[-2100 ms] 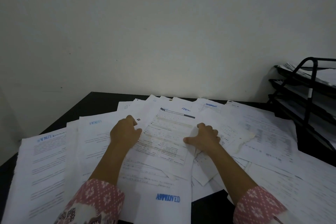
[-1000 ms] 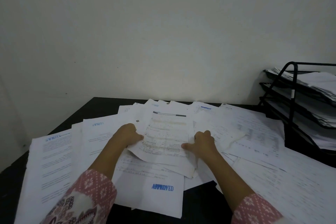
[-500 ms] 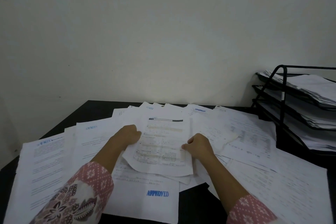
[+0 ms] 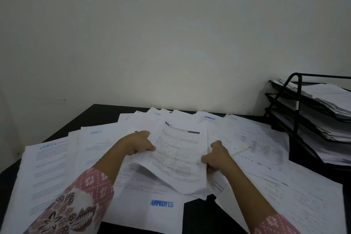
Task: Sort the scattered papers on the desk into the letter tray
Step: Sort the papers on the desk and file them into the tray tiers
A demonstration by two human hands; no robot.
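A black counter point(image 4: 95, 118) carries scattered papers point(image 4: 47, 167), letter tray point(image 4: 297, 93) at three o'clock. Left hand point(image 4: 136, 143) and right hand point(image 4: 218, 155) grip the sides of one sheet point(image 4: 178, 157).

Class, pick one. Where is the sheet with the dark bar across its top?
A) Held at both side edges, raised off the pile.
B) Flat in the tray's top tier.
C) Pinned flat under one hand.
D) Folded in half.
A: the left hand and right hand each have a grip on one side edge of the sheet, and its near edge curls up, shadowing the pile beneath.
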